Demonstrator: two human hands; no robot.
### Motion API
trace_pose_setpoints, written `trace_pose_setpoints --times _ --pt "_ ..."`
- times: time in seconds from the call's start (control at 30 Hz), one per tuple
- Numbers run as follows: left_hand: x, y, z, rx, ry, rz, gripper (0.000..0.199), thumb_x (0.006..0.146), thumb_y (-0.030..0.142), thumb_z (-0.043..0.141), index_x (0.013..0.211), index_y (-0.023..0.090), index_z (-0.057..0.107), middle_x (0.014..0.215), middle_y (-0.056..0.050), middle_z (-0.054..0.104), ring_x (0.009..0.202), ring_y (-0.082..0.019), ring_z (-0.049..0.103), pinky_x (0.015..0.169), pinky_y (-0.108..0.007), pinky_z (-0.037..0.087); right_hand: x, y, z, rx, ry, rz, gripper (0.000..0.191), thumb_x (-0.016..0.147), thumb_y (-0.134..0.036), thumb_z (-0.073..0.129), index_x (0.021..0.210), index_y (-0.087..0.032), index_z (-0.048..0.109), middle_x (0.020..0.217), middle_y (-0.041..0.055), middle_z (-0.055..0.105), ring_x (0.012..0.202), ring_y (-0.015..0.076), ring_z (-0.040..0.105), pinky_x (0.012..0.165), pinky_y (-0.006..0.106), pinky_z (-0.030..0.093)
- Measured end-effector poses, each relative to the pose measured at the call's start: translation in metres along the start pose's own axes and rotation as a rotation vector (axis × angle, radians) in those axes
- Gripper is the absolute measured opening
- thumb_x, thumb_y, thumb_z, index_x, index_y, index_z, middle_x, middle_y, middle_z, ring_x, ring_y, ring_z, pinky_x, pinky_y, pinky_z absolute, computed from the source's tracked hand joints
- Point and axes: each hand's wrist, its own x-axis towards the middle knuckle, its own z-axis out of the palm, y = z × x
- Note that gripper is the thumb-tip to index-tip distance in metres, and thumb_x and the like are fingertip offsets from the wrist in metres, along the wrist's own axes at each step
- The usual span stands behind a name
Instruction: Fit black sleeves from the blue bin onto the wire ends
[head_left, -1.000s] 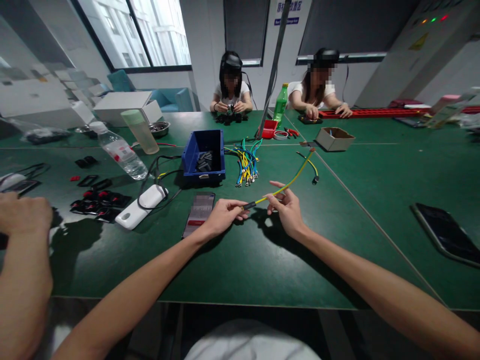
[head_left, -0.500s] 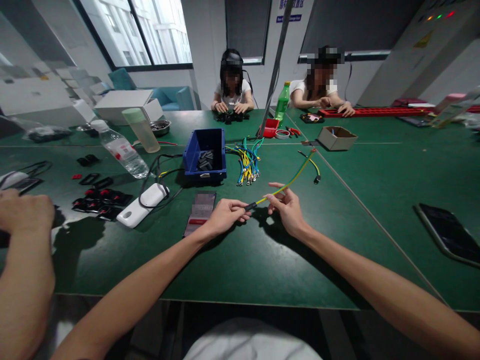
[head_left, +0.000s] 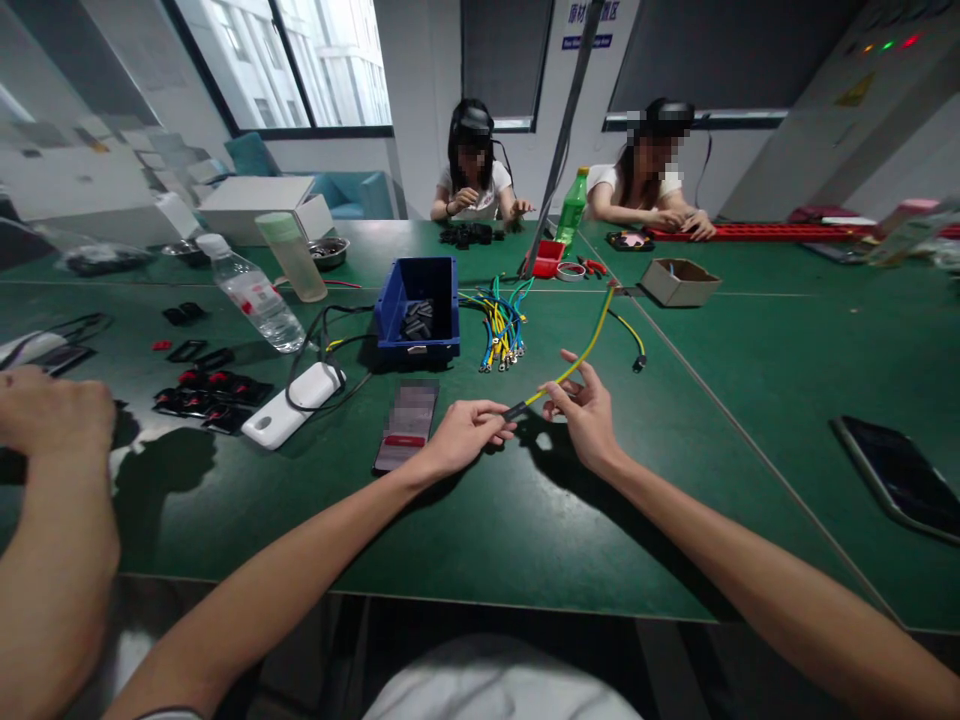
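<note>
My left hand (head_left: 471, 435) pinches a black sleeve (head_left: 516, 410) on the near end of a yellow-green wire (head_left: 589, 353). Thumb and fingers of my right hand (head_left: 583, 408) close on the wire just beyond the sleeve, its index finger raised. From there the wire curves up and away to the right, its far end free above the table. Beyond my hands lies a bunch of yellow, blue and green wires (head_left: 504, 330) with metal lugs. Beside it stands a blue bin (head_left: 384, 318) holding black sleeves (head_left: 418, 322). A short yellow-green wire with a black end (head_left: 637, 350) lies to the right.
A phone (head_left: 896, 475) lies at the right, and another phone-like device (head_left: 407, 425) by my left wrist. A white power bank (head_left: 294, 405) with cables and bottles (head_left: 259, 300) stand leftward. Another person's arm (head_left: 56, 500) rests at far left. Two people (head_left: 476, 175) work opposite.
My right-hand fingers have closed more around the wire, and its free end has swung slightly upward. My left hand keeps its pinch. The person opposite has lifted their hands apart.
</note>
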Motion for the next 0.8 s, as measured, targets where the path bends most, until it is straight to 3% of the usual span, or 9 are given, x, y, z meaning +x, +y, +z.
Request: trace_pose_setpoints --times 0.17,0.37,0.6,0.8 --pt "0.002 -0.0027 -0.0003 -0.035 0.029 0.016 0.019 0.082 0.016 0.059 0.098 0.01 0.067 0.087 -0.012 0.073 0.073 -0.014 0.069 0.066 -0.023 0.053 -0.0017 0.0015 0.0022 0.012 0.011 0.007 0.063 0.079 -0.037 0.066 0.134 -0.025 0.04 0.079 -0.0006 0.066 0.062 0.0145 0.065 0.055 0.026 0.051" --pt "0.004 -0.0046 0.0003 -0.086 0.03 0.003 0.018 0.078 0.019 0.066 0.092 0.01 0.07 0.085 -0.012 0.073 0.072 -0.014 0.068 0.065 -0.022 0.052 -0.0029 -0.0014 0.0038 0.002 0.002 0.035 0.059 0.079 -0.041 0.065 0.13 -0.025 0.04 0.08 -0.0003 0.066 0.065 0.0155 0.067 0.06 0.029 0.054" --pt "0.0054 -0.006 0.0011 -0.049 -0.003 0.047 0.027 0.081 0.023 0.064 0.105 0.011 0.069 0.093 -0.012 0.073 0.078 -0.014 0.068 0.071 -0.024 0.052 0.0019 -0.0014 -0.0007 0.0 0.019 0.058 0.065 0.076 -0.047 0.067 0.132 -0.025 0.041 0.079 -0.0006 0.066 0.064 0.0151 0.066 0.061 0.029 0.055" --pt "0.004 -0.0038 0.0003 0.126 -0.022 0.146 0.033 0.086 0.025 0.055 0.115 0.013 0.066 0.101 -0.012 0.072 0.086 -0.017 0.069 0.073 -0.028 0.054 0.0067 0.0007 -0.0061 0.007 0.062 0.06 0.067 0.076 -0.044 0.067 0.135 -0.024 0.042 0.075 -0.0015 0.065 0.065 0.0149 0.066 0.061 0.028 0.053"
